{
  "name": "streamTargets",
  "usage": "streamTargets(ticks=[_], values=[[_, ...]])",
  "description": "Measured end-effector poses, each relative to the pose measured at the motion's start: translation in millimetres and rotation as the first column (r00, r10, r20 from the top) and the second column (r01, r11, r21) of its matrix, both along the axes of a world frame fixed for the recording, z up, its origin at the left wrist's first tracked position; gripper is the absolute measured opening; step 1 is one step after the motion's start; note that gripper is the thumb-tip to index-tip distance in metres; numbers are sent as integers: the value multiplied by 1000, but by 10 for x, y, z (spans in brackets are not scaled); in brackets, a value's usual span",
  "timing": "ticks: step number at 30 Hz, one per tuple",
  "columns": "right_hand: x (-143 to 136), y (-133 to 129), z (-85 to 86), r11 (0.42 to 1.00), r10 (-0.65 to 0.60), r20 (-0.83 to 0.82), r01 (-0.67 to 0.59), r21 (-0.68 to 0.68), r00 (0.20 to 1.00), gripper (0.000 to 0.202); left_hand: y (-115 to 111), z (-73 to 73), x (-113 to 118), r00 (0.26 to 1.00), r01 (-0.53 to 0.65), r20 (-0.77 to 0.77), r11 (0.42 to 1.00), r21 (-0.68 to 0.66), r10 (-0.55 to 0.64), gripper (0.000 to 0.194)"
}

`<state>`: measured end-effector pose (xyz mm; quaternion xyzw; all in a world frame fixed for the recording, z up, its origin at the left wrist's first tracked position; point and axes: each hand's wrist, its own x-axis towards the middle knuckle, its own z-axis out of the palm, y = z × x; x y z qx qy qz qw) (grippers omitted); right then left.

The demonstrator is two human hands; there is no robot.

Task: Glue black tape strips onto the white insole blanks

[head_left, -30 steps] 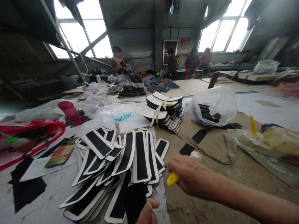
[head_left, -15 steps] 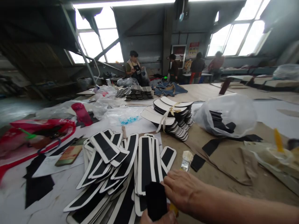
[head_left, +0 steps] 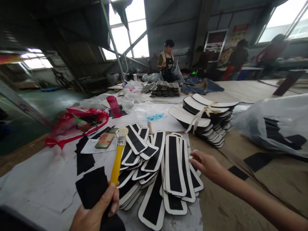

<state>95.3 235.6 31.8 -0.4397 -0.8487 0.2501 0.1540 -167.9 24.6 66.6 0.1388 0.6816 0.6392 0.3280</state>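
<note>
Black-centred pieces pile up mid-frame; left hand fingers clamp unattached black strips and brush, right hand fingers slightly apart.

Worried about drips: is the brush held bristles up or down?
Up: the left hand grips the brush by its yellow handle, bristles above.

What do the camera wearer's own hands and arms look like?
The left hand and right hand are bare, no glove or ring visible. The right forearm shows no sleeve or watch; the left forearm hardly shows.
</note>
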Motion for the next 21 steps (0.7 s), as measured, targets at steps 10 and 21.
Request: streamTargets(ticks=[10, 21], values=[[-1608, 422, 374, 993, 61, 295, -88, 79, 954, 42, 246, -199, -948, 999, -47, 14, 998, -30, 47, 18], [-1976, 652, 28, 987, -154, 418, 117, 112, 895, 55, 898, -722, -1224, 1000, -27, 5, 998, 56, 27, 24]])
